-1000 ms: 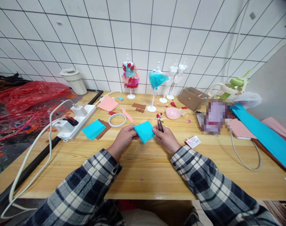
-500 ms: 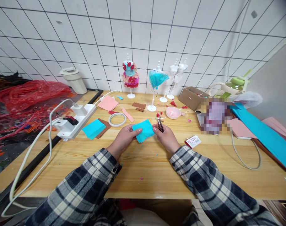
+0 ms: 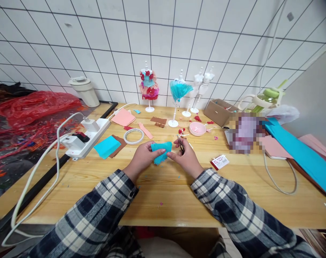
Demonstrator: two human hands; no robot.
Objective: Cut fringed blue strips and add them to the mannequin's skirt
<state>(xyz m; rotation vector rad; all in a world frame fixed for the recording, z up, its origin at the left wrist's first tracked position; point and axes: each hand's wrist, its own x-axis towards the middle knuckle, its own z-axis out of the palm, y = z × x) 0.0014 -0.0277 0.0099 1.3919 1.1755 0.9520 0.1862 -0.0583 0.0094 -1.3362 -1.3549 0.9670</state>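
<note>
Between my hands is a piece of blue crepe paper [image 3: 160,147], partly folded over, with a ragged lower edge. My left hand [image 3: 144,157] pinches its left side between thumb and fingers. With its thumb at the paper's right edge, my right hand [image 3: 186,159] also keeps a pair of small dark scissors [image 3: 181,144] tucked in its fingers. Beyond the hands stands a white mini dress form [image 3: 173,116] wearing pleated blue paper. A roll of white tape [image 3: 133,136] and a stack of blue paper [image 3: 107,147] lie to the left.
A decorated dress form [image 3: 149,86] and two bare ones stand by the tiled wall. A pink dish [image 3: 197,129], a cardboard box [image 3: 220,112] and a small card [image 3: 220,162] are at right. A power strip [image 3: 87,139] with cables borders the left side.
The blue paper has gone from lying flat to partly folded, looking narrower. My right hand has moved slightly left, bringing its thumb onto the paper.
</note>
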